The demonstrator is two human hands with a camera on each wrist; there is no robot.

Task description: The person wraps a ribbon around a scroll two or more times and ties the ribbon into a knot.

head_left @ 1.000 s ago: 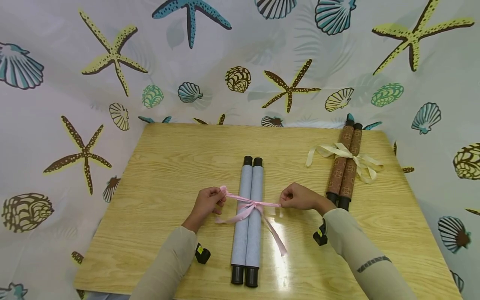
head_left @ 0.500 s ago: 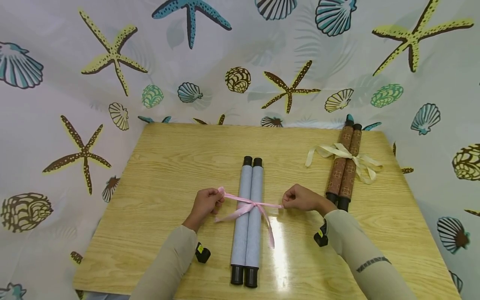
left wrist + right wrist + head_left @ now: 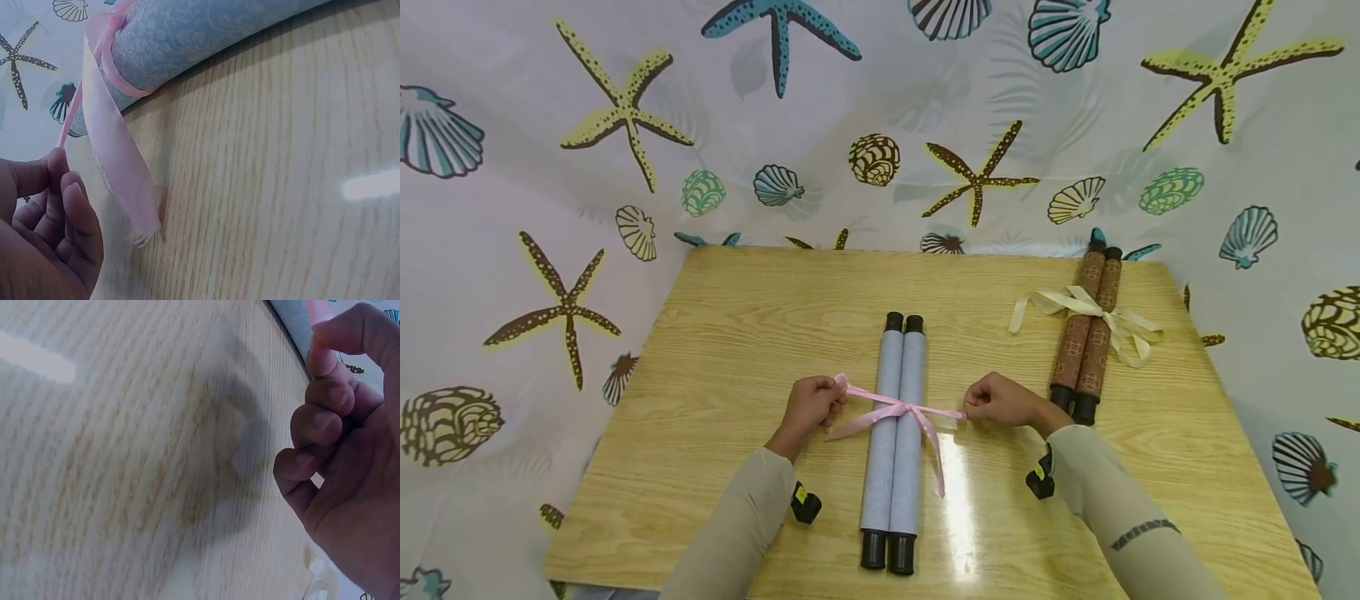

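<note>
Two pale blue patterned scroll rolls (image 3: pixel 886 467) with black end knobs lie side by side in the middle of the table. A pink ribbon (image 3: pixel 887 412) is knotted round them, its two loose tails trailing left and down. Left of the rolls, my left hand (image 3: pixel 811 408) pinches one stretch of the ribbon between thumb and forefinger. My right hand (image 3: pixel 1000 398) pinches another stretch on the right side, so the ribbon runs taut between both hands across the knot. In the left wrist view a frayed ribbon tail (image 3: pixel 125 169) hangs beside the fingers.
At the right, two brown patterned rolls (image 3: pixel 1086 333) are tied with a cream ribbon (image 3: pixel 1131 329), near the right forearm. The wooden table (image 3: pixel 760 308) meets a curtain (image 3: pixel 820 125) printed with shells and starfish at its back. Black wrist cameras (image 3: pixel 806 503) hang below the sleeves.
My right hand has moved slightly right and down, keeping its pinch on the ribbon. The lower right ribbon tail has swung left to hang beside the rolls. The left hand barely shifts.
</note>
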